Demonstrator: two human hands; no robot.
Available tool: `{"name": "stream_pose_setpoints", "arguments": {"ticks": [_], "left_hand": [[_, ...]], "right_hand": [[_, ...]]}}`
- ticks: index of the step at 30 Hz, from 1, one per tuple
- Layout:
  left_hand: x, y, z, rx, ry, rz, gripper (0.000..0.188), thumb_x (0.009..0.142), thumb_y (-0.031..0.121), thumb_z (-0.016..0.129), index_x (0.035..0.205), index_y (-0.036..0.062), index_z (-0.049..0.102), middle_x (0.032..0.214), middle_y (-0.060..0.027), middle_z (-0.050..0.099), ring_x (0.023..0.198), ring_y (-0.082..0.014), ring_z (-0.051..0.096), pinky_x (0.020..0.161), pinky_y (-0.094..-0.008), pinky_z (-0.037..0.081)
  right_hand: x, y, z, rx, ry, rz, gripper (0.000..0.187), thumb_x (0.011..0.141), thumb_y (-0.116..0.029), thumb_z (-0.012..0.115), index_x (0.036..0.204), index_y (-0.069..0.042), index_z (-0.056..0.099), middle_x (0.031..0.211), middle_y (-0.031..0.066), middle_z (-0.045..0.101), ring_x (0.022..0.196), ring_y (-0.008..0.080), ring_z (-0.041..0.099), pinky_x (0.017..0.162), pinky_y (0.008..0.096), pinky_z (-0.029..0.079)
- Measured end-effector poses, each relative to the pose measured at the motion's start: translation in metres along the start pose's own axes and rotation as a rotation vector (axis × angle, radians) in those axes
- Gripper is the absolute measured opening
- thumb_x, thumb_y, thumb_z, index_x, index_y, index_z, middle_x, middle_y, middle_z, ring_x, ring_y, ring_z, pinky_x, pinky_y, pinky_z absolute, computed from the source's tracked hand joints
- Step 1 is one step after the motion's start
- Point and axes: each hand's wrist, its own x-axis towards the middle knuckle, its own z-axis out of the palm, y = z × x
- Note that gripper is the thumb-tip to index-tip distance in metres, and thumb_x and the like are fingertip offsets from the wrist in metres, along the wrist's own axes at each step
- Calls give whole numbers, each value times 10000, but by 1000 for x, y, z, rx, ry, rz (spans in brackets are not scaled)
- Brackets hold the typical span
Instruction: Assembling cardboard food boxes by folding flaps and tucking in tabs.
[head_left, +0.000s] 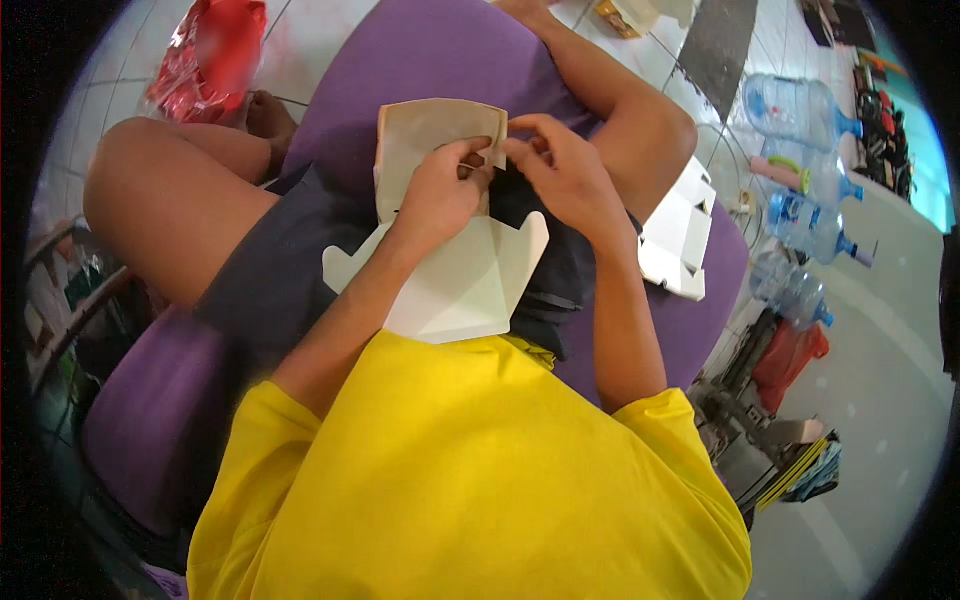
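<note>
A partly folded white cardboard box point(462, 290) lies across my lap. Its far part stands up as walls, while the near panel spreads flat toward my yellow shirt with a side flap at either edge. My left hand point(450, 190) reaches inside the raised part, fingers curled and pinching at its right inner corner. From outside, my right hand point(562, 168) closes its thumb and forefinger on that same corner. The exact fold between the fingertips is partly hidden by them.
Another white cardboard piece point(682, 235), with folded edges, lies right of my right forearm on the purple cushion point(400, 50). A red plastic bag point(208, 60) is on the tiled floor at far left. Several large clear water bottles point(790, 105) lie at far right.
</note>
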Motion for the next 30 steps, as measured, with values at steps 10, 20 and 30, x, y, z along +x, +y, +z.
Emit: {"name": "stream_pose_setpoints", "arguments": {"ticks": [10, 20, 30], "left_hand": [[-17, 48, -33, 555, 18, 19, 306, 864, 252, 622, 1091, 47, 646, 968, -189, 673, 911, -355, 644, 808, -445, 497], [-17, 76, -187, 234, 635, 185, 289, 937, 241, 590, 1122, 24, 633, 835, -47, 637, 708, -135, 586, 678, -275, 483], [20, 96, -161, -162, 576, 186, 241, 974, 169, 564, 1133, -5, 613, 815, -11, 569, 694, -82, 500, 657, -219, 442]], "right_hand": [[33, -22, 21, -169, -28, 86, 452, 800, -99, 622, 1242, -52, 540, 814, 168, 617, 751, 316, 624, 714, 387, 497], [69, -14, 5, -19, -6, 17, 399, 815, -130, 590, 1181, -8, 491, 995, 269, 643, 965, 361, 639, 859, 416, 486], [125, 8, -197, 181, 624, 260, 750, 848, -457, 684, 1358, 29, 425, 1120, 213, 616, 911, 231, 666, 851, 314, 528]]}}
